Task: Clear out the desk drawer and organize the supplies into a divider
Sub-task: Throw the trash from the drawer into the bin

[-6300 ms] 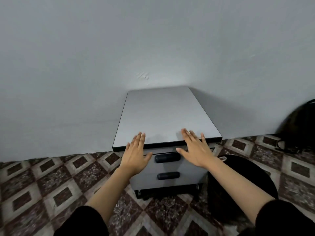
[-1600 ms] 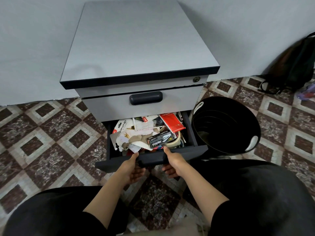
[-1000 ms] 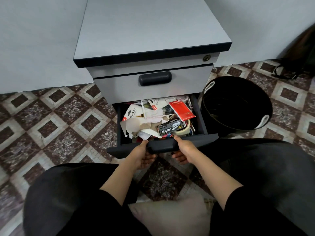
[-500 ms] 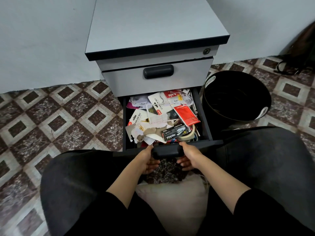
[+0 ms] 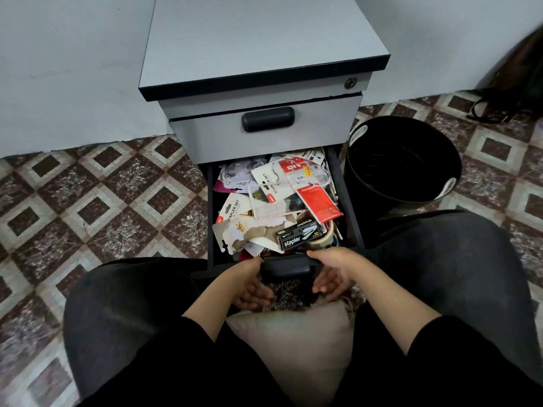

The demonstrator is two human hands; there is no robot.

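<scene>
Lower drawer [image 5: 348, 201] of the grey cabinet [image 5: 258, 33] stands open at centre frame, crammed with loose supplies: a black stapler box [image 5: 298, 236] at the near edge, touching a tape roll [image 5: 321, 240], a red stationery pack [image 5: 318, 202] above them, and a stapler set card [image 5: 235, 208] to the left. Both hands are clamped on the drawer front, left hand [image 5: 249, 284] and right hand [image 5: 335, 271], one at each end of the dark handle [image 5: 286, 271], thumbs on top, fingers curled beneath. The upper drawer [image 5: 264, 142] is closed. A black bin [image 5: 411, 171] stands just beside the cabinet, right of frame. The person's legs [image 5: 123, 304] flank the drawer, and a pale cushion [image 5: 293, 342] lies between them at lower centre. The floor [image 5: 102, 201] is brown-and-cream patterned tile, the wall [image 5: 58, 69] plain grey. A dark bag [image 5: 520, 83] lies at upper right.
</scene>
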